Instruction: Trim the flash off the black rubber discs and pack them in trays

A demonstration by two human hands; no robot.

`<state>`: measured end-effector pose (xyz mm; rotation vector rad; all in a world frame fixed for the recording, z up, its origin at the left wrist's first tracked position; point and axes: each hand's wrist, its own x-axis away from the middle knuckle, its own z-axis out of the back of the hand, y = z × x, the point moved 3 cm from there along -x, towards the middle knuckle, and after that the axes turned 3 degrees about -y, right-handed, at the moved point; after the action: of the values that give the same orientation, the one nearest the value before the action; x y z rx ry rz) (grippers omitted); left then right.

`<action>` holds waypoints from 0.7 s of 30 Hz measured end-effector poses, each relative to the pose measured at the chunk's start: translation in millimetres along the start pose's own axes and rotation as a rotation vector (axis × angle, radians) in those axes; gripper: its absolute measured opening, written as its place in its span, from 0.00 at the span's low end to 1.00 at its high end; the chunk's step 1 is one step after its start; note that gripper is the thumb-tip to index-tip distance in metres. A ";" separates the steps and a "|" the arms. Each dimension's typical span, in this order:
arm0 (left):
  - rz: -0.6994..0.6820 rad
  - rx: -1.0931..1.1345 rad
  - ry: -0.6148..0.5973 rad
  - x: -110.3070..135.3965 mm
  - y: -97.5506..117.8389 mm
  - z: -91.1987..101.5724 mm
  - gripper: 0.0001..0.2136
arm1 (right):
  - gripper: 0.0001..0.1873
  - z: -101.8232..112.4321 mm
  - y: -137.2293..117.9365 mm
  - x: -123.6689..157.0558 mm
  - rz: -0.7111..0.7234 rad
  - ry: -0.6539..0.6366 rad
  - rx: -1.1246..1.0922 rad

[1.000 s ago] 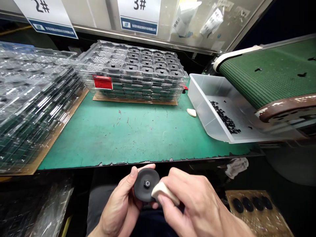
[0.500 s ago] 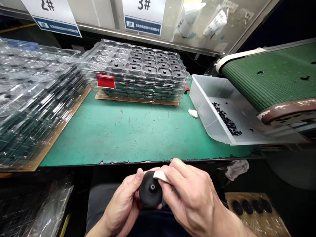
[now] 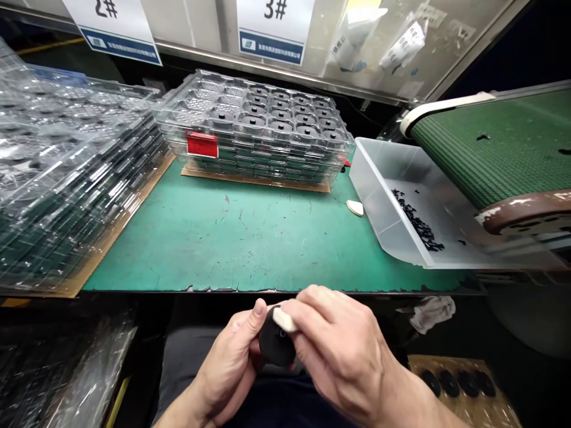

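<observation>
- Left hand (image 3: 236,351): the fingers and raised thumb are curling part-open around the left edge of a black disc (image 3: 273,346), which they are holding; the fingers behind it are mostly hiding from view.
- Right hand (image 3: 343,345): thumb and forefinger are closing in a pinch on a white pad (image 3: 284,320), the other fingers folding inward.
- Position: the disc is facing the viewer just off the near edge of the bench (image 3: 250,244), above the lap; the pad is touching its upper right face and partly covering the raised centre.
- Good practice (judgement): the left hand should be steadying the rim without squeezing; the right should be keeping the pad flat, pressing lightly and evenly, and working around the centre rather than catching on it.
- Likely fault (judgement): a tilting pad may be bearing on one edge only, and thus missing parts of the face.
- Surroundings: a spare pad (image 3: 355,207) is lying beside the translucent bin (image 3: 370,199); clear trays (image 3: 267,156) are standing on the far side, holding similar discs.
</observation>
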<state>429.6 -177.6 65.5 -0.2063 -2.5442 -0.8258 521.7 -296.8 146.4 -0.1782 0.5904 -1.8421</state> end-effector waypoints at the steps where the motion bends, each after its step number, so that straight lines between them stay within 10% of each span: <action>1: 0.011 0.017 -0.008 -0.4 -0.8 0.4 0.22 | 0.10 1.5 -0.3 -2.1 0.045 -0.020 0.008; 10: -0.069 0.141 0.023 -3.0 -4.3 3.7 0.19 | 0.09 3.6 -0.5 -4.7 0.063 0.043 0.104; 16: -0.236 0.090 0.268 0.2 6.0 11.9 0.24 | 0.12 -4.5 2.8 -0.5 -0.133 0.138 -0.010; 21: -0.140 0.025 0.139 -2.1 4.6 11.1 0.21 | 0.08 -6.8 5.0 0.7 -0.162 0.096 0.002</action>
<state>428.5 -167.4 59.0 0.0367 -2.4581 -0.8294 523.0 -296.5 138.1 -0.1399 0.6564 -2.0168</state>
